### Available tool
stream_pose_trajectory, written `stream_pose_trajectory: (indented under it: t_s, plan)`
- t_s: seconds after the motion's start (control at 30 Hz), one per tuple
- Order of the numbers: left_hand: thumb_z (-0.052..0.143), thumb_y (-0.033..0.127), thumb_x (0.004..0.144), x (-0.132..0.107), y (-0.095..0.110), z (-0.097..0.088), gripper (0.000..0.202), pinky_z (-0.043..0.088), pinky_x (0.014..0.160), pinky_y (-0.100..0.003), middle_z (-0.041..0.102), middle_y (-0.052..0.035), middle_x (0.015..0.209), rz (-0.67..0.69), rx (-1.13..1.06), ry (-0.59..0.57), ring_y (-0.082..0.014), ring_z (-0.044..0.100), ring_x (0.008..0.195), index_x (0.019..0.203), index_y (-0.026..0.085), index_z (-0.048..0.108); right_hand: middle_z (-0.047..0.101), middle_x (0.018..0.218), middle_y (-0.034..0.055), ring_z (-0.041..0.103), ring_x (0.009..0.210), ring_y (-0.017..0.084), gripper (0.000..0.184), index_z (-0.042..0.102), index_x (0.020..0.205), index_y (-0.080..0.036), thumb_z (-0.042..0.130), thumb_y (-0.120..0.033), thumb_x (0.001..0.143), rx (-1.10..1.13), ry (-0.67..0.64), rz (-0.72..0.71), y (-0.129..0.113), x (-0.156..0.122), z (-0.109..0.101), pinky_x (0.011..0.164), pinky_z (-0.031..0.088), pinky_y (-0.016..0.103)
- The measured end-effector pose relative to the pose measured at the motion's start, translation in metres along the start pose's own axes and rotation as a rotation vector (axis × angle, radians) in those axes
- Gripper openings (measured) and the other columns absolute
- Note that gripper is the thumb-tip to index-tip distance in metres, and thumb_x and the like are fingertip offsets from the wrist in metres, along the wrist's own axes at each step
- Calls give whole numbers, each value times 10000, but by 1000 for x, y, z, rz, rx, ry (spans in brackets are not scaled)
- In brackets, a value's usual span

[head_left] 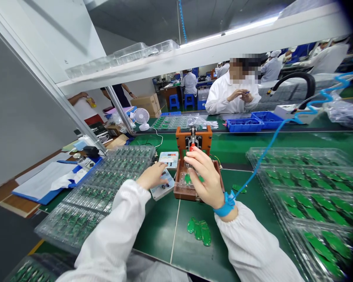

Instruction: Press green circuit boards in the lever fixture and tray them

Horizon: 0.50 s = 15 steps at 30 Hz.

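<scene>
My right hand point(205, 178) is raised in front of the orange and brown test fixture point(194, 140). Its fingers are stretched out and apart, with the fingertips by the red lever handle point(191, 147); whether they touch it I cannot tell. A blue wrist strap point(226, 205) with a coiled cord is around that wrist. Partly behind the hand, green circuit boards lie in the fixture's base. My left hand point(154, 175), fingers extended and holding nothing, is over the white control boxes point(164, 188) left of the fixture. Several loose green boards point(200, 231) lie on the green mat nearer to me.
Clear trays of boards point(106, 178) cover the left side; more trays with green boards point(317, 196) stand at right. One board point(239, 188) lies right of the fixture. A shelf point(194, 51) crosses overhead. Beyond are blue bins point(244, 124), a small fan point(141, 116) and a seated co-worker point(233, 92).
</scene>
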<state>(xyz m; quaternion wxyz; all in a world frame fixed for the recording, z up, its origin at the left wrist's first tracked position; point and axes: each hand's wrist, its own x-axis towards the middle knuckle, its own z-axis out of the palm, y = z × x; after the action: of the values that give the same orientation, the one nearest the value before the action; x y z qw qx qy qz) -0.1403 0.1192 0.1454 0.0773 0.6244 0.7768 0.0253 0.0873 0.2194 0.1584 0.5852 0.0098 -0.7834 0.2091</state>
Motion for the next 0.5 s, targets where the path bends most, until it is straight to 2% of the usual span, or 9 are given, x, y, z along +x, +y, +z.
stream_pose_trajectory:
  t_s: [0.07, 0.13, 0.17, 0.23, 0.3, 0.37, 0.4, 0.43, 0.5]
  plan:
    - [740, 348, 859, -26, 40, 1, 271, 527, 849, -354, 728, -59, 1084, 37, -79, 54, -272, 695, 990, 1079, 206, 665, 625, 1388, 64, 480, 1435, 290, 555, 508, 1464, -315, 492, -65, 969, 2, 4, -7, 0, 0, 0, 1161, 480, 556]
    - [783, 340, 844, -50, 85, 17, 160, 490, 663, -281, 741, 32, 860, 246, -208, -40, -189, 704, 772, 916, 240, 681, 628, 1384, 63, 480, 1435, 290, 558, 512, 1461, -320, 496, -63, 966, -3, 11, -7, 0, 0, 0, 1156, 486, 552]
    - [803, 368, 834, -61, 107, 32, 177, 468, 614, -266, 738, 50, 830, 409, -251, -91, -166, 699, 737, 894, 249, 686, 627, 1384, 62, 479, 1435, 294, 558, 512, 1461, -325, 498, -67, 966, -9, 12, -4, 1, 0, 0, 1152, 489, 553]
    - [776, 448, 860, -83, 142, 72, 216, 470, 610, -261, 749, 41, 847, 666, -305, -100, -160, 707, 786, 904, 255, 688, 626, 1385, 60, 483, 1431, 302, 559, 511, 1461, -331, 503, -73, 966, -22, 9, -1, 1, 0, 0, 1145, 492, 560]
    - [697, 376, 941, -106, 160, 114, 130, 492, 630, -243, 765, 16, 877, 766, -368, -50, -142, 702, 778, 927, 247, 696, 626, 1382, 64, 494, 1419, 305, 558, 515, 1459, -324, 511, -70, 962, -27, 3, -4, 1, 0, -1, 1138, 495, 560]
    - [556, 343, 1030, -133, 156, 139, 181, 528, 716, -201, 769, 1, 928, 671, -559, 68, -114, 697, 788, 983, 240, 698, 631, 1370, 70, 507, 1405, 307, 551, 531, 1449, -309, 529, -68, 953, -23, 2, 1, -2, 0, -2, 1132, 496, 556]
    - [506, 359, 1050, -148, 147, 143, 240, 539, 758, -197, 763, -5, 923, 565, -677, 212, -113, 695, 792, 970, 242, 700, 635, 1361, 73, 516, 1395, 309, 543, 544, 1439, -303, 544, -71, 948, -20, 8, 7, -3, -1, -2, 1132, 494, 557]
    - [512, 382, 1042, -164, 133, 140, 246, 550, 814, -220, 757, -15, 946, 415, -755, 368, -130, 697, 831, 967, 250, 706, 638, 1353, 75, 521, 1389, 312, 535, 557, 1430, -300, 561, -78, 943, -17, 15, 15, -5, -1, -2, 1134, 488, 559]
    - [590, 358, 987, -199, 95, 121, 173, 547, 931, -308, 727, -56, 1083, -14, -761, 650, -199, 679, 1015, 1040, 264, 725, 643, 1343, 76, 522, 1385, 318, 526, 578, 1414, -302, 596, -94, 930, -18, 34, 39, -5, -3, -2, 1151, 462, 565]
